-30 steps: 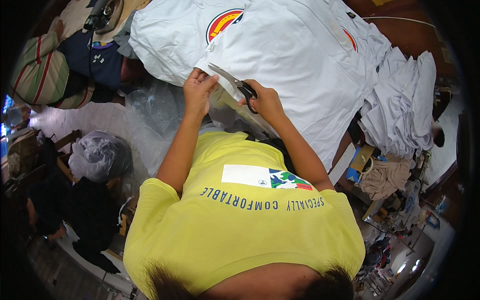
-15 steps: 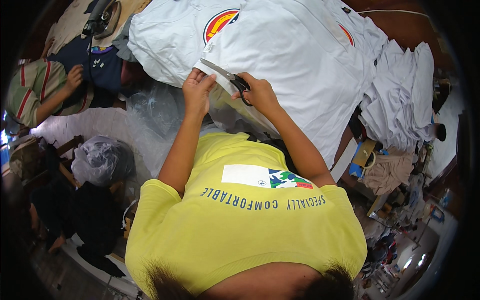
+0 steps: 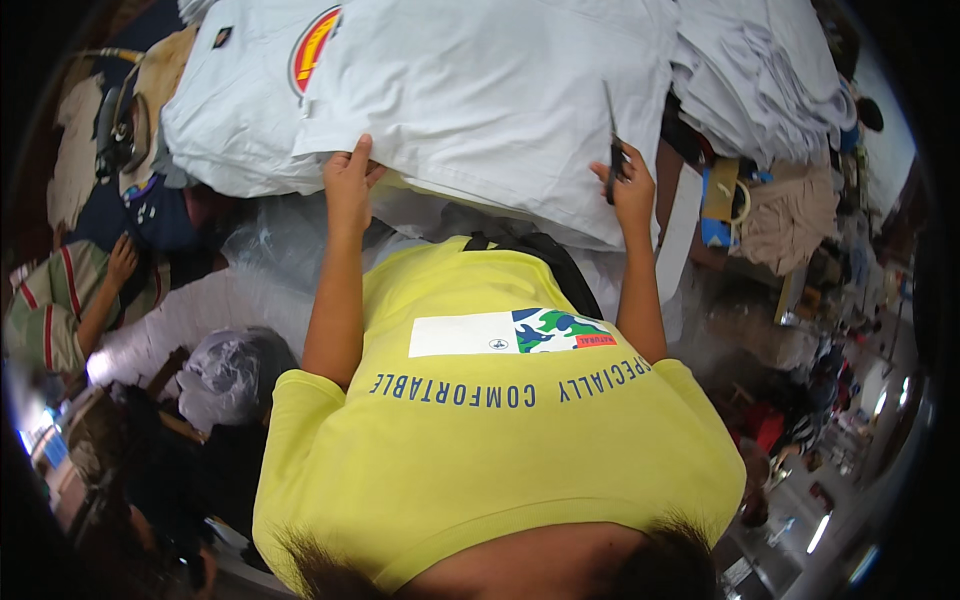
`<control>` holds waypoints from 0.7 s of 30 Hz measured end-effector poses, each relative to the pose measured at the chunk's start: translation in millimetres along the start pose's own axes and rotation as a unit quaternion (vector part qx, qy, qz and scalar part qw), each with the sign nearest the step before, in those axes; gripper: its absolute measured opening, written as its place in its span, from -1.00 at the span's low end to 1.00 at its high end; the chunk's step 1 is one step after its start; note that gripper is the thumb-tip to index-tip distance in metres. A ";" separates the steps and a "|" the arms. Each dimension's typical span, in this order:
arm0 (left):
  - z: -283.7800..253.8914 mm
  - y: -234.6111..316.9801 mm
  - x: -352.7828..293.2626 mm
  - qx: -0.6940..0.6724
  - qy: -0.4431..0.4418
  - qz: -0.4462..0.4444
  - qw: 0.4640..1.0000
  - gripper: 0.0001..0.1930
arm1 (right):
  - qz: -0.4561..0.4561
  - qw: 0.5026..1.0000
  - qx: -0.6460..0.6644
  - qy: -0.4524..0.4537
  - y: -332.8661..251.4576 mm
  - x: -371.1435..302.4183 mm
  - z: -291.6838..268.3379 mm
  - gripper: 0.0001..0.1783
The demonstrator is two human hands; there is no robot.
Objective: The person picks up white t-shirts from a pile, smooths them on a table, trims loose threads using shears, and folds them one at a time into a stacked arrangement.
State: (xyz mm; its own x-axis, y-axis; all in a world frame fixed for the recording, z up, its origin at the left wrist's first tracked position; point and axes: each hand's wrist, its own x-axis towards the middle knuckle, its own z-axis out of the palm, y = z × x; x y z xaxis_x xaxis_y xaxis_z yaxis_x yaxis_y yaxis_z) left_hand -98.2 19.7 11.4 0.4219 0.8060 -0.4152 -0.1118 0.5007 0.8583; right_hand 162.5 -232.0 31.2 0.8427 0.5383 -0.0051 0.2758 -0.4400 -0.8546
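White T-shirts lie in a layered spread in front of me, the top white T-shirt with its near edge facing me. At that edge, on the left, my left hand pinches the cloth, thumb on top and fingers partly hidden below. My right hand, over the right part of the shirt's near edge, is closed round the black handles of a pair of scissors. Their blades point away from me above the white cloth. I cannot tell whether the right hand touches the shirt.
An iron stands at the far left. Close by, another person's hand rests near dark cloth. Folded white garments are piled at the far right, above beige cloth and a tape roll. A stuffed plastic bag sits at left.
My right hand has moved right with the scissors, away from my left hand. The left hand still grips the shirt's edge. The view has shifted, and the shirts appear further left.
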 end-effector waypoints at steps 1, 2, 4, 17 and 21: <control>3.3 -0.9 -3.1 0.023 -0.005 -0.004 1.000 -0.71 | 0.038 0.999 0.014 0.028 16.3 -10.5 -18.7 -0.41; 6.9 -3.8 -6.0 0.028 -0.016 -0.018 0.999 -0.71 | 0.077 0.995 0.029 0.056 29.6 -22.6 -34.6 -0.43; 13.7 -10.9 -9.4 0.040 -0.037 -0.047 0.997 -0.70 | 0.079 0.989 0.055 0.115 57.5 -47.8 -57.5 -0.45; 26.5 -28.0 -1.8 0.118 -0.034 0.016 0.992 -0.67 | 0.114 0.967 0.106 0.203 89.4 -118.8 -83.3 -0.47; 25.2 -7.1 19.8 0.248 -0.040 0.105 0.962 -0.64 | 0.004 0.990 0.075 0.116 90.8 -111.2 -83.8 -0.27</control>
State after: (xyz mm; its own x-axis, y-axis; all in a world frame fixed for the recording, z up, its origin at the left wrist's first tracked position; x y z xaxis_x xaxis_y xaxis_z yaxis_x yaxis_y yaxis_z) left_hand -66.3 24.1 4.7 0.5076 0.8359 -0.2087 0.2325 0.1003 0.9674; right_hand 132.6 -392.1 -2.3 0.9334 0.3468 0.0922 0.2109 -0.3223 -0.9228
